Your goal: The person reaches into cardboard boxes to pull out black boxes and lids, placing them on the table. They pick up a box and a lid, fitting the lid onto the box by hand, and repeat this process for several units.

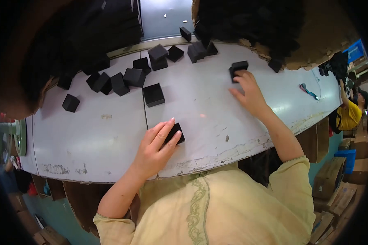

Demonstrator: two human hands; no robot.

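My left hand (155,147) lies flat on a small black box (176,133) near the front edge of the white table (102,134), fingers spread over it. My right hand (249,92) reaches out to the right and its fingertips touch another small black box (237,68). An open black box (153,94) stands between the two hands, a little further back.
Several loose black boxes (126,77) are scattered across the table's far side, with large dark piles (249,20) behind them. One black box (70,103) sits alone at the left. A person in yellow (349,114) works at the far right; cardboard boxes (335,179) stand below.
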